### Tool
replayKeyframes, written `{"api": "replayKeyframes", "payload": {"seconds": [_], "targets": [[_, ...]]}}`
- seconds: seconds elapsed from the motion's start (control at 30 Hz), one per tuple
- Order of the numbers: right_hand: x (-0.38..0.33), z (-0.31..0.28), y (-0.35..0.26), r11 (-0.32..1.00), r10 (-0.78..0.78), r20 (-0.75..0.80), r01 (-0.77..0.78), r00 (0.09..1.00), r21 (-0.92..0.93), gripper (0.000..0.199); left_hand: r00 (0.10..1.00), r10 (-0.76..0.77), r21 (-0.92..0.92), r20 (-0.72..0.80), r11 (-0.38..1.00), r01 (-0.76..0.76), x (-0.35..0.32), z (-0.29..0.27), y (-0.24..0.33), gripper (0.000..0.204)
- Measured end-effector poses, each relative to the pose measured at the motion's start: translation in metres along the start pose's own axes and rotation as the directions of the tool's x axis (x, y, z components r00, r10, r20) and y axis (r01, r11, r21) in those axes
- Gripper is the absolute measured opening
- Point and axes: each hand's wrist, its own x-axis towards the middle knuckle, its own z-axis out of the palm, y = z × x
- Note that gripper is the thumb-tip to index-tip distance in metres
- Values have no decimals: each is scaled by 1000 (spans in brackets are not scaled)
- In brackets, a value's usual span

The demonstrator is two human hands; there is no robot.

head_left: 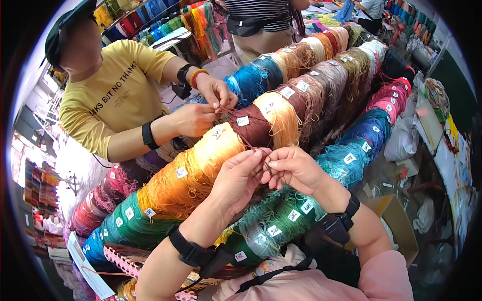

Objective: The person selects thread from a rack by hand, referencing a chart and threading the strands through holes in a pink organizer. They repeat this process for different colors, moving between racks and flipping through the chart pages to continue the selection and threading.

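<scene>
My left hand (pixel 237 176) and my right hand (pixel 296 168) meet in front of a long row of thread skeins. Both are closed, fingertips pinching thin reddish-brown thread (pixel 257 149) between them. That thread runs up to a dark reddish-brown skein (pixel 249 129) with a small white label. Beside the skein lie an orange-yellow skein (pixel 201 159) and a pale peach one (pixel 282 120). Across the row, a person in a yellow shirt (pixel 118 93) pinches strands of the same brown skein with both hands (pixel 198 118). The exact ends of my thread are hidden by my fingers.
Nearer to me runs another row with green (pixel 273 220) and teal-blue skeins (pixel 351 150). A cardboard box (pixel 399 226) stands at my right, near white plastic bags (pixel 402 139). A pink perforated strip (pixel 120 262) is at lower left. Another person in a striped top (pixel 258 17) stands behind.
</scene>
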Motion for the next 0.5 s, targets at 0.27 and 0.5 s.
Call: {"api": "replayKeyframes", "payload": {"seconds": [0.27,0.5], "targets": [[-1,6,-1,999,7,-8,-7,1000,-46,13,997,8,35,-80,999,-5,-6,3,7,21],[1,17,4,908,-75,-40,51,996,-416,19,992,-10,54,-123,998,17,-26,-2,26,18]]}}
